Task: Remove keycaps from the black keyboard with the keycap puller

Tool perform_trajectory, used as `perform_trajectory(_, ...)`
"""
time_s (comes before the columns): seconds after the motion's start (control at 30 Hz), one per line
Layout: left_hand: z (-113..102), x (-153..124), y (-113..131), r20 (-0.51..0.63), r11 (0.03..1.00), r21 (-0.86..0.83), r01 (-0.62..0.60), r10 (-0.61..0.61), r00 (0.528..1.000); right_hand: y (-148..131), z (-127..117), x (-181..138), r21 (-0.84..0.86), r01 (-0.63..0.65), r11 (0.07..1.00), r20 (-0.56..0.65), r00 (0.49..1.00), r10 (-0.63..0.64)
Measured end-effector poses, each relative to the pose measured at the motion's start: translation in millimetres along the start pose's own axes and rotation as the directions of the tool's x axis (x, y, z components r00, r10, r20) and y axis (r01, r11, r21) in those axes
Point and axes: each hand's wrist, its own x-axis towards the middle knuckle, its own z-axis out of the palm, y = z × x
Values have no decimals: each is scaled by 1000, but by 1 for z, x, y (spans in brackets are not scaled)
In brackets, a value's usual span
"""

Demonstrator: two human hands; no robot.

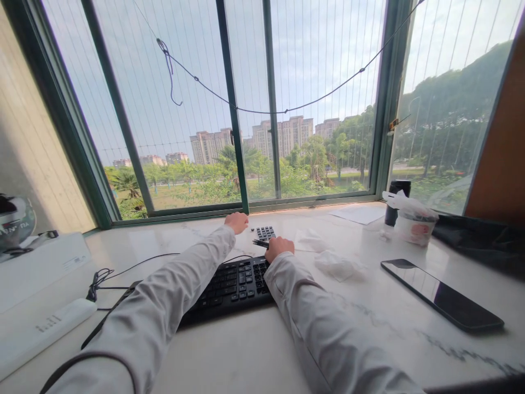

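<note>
A black keyboard [229, 284] lies on the white marble sill, partly under my left sleeve. My left hand [237, 222] rests closed on the sill just beyond the keyboard's far edge, and what it holds, if anything, is hidden. My right hand [279, 246] is closed on a thin dark tool [260, 243] that points left over the keyboard's right end. A small block of black keys [265, 233] lies between the two hands. Crumpled tissues [337, 265] sit just right of my right hand.
A black phone [442, 295] lies face up at the right. A tied plastic bag over a tub [410, 220] and a dark cylinder [397, 201] stand by the window. A white power strip [45, 328], white box [41, 268] and cables sit left. Papers [360, 214] lie by the frame.
</note>
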Motion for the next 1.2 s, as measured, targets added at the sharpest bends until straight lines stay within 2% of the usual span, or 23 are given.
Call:
perform_trajectory(0.17, -35, -56, 6, -14, 1000, 1, -31, 31, 999, -5, -1, -1, 34, 35, 999, -83, 996, -32)
perform_trajectory(0.3, -45, -111, 8, -61, 999, 36, -30, 32, 998, -13, -1, -5, 50, 135, 990, -183, 975, -124)
perform_trajectory(0.47, -36, -156, 2, -84, 999, 24, 32, -30, 996, -19, -2, -11, 102, 188, 977, -274, 949, -154)
perform_trajectory(0.53, -26, -164, 1, -117, 998, -46, 46, -51, 992, -21, -1, -12, 202, 194, 960, -327, 937, -121)
perform_trajectory(0.6, -17, -168, 2, -129, 993, -114, 36, -51, 990, -24, -1, -11, 374, 201, 906, -374, 926, -51)
perform_trajectory(0.67, -9, -170, 5, -135, 987, -161, -2, -20, 991, -28, 0, -9, 608, 180, 773, -366, 928, 71)
perform_trajectory(0.7, -7, -171, 6, -146, 984, -177, -31, 4, 989, -30, 1, -8, 733, 158, 662, -328, 934, 141)
perform_trajectory(0.77, -5, -173, 8, -172, 977, -197, -82, 48, 984, -35, 1, -6, 932, 105, 348, -190, 956, 222)
perform_trajectory(0.8, -4, -174, 9, -175, 974, -204, -97, 61, 983, -37, 1, -5, 982, 85, 170, -120, 971, 208)
perform_trajectory(0.87, -4, -176, 9, -151, 972, -213, -99, 68, 986, -40, -1, -6, 988, 50, -147, -36, 995, 96)
perform_trajectory(0.93, -4, -177, 9, -112, 972, -223, -77, 53, 992, -43, -4, -8, 934, 15, -357, -29, 999, -34)
perform_trajectory(0.97, -5, -178, 8, -96, 971, -228, -66, 45, 994, -44, -6, -10, 907, -2, -420, -34, 996, -79)
perform_trajectory(1.03, -5, -179, 7, -72, 969, -243, -52, 36, 997, -47, -9, -14, 875, -34, -483, -33, 991, -128)
perform_trajectory(1.2, -7, -180, 6, -56, 960, -273, -66, 53, 997, -52, -10, -20, 895, -86, -438, 23, 989, -148)
